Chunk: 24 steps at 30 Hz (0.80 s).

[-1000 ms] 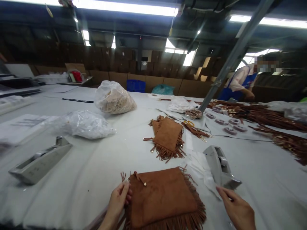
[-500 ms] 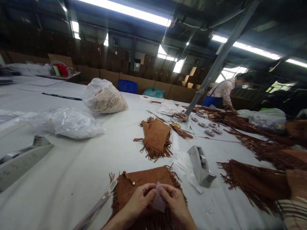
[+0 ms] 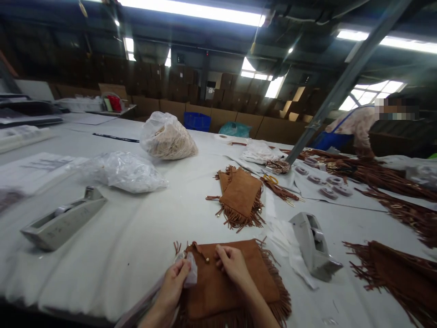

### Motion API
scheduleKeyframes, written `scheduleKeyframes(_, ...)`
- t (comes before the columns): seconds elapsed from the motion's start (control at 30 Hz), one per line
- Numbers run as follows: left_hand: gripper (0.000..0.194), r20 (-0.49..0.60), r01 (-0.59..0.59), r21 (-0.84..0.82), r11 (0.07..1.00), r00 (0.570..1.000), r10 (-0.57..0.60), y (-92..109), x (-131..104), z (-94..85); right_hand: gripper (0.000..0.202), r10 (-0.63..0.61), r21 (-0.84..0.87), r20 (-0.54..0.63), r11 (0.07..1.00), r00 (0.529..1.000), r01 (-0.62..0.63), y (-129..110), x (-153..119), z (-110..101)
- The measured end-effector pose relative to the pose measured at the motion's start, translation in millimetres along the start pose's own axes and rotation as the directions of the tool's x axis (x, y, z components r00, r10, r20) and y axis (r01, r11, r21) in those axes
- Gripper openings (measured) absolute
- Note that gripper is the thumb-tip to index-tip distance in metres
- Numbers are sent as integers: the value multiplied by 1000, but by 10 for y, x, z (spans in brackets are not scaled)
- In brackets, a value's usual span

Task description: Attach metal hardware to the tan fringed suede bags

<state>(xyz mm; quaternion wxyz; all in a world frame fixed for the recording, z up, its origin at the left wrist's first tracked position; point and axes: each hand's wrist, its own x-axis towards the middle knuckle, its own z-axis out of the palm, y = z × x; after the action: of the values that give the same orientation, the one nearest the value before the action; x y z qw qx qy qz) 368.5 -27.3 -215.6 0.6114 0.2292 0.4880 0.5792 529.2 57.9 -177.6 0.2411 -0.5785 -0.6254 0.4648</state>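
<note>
Head view: left hand [image 3: 174,279] pinches a translucent sheet [image 3: 192,272] at the fringed brown bag [image 3: 214,292]; right hand [image 3: 232,263] (grip unclear, I cannot tell) is over it

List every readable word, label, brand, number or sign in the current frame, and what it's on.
Nothing reads clearly enough to quote.
Left tape dispenser: dark marks on its side, too blurred to read.
White stack at left: grey marks on top, unreadable.
Black strip: pale marks, too small to read.
Front brown fringed pouch: no text visible.
</note>
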Motion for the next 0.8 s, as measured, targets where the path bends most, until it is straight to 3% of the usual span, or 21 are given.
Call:
scheduleKeyframes(0.17, 39, 8, -12, -134, 991, 1000, 13, 167, 74, -77, 47, 4, -137, 86, 991, 996, 8, -249, 301, 263)
scheduleKeyframes(0.33, 41, 27, 19, -109, 994, 999, -16, 166, 119, -127, 30, 66, -156, 172, 987, 983, -39, -236, 361, 406)
scheduleKeyframes(0.5, 41, 5, 18, -61, 998, 1000, -18, 113, 107, -261, 21, 132, -77, 270, 990, 954, -116, -138, 404, 541)
scheduleKeyframes(0.67, 39, -28, 66, -223, 973, 997, -74, 218, 153, -302, 18, 135, 51, 372, 985, 919, -166, -140, 345, 617)
scheduleKeyframes(0.8, 42, 12, 5, -30, 1000, 1000, -5, 272, 315, -282, 24, 110, 172, 398, 966, 911, -192, -149, 274, 616)
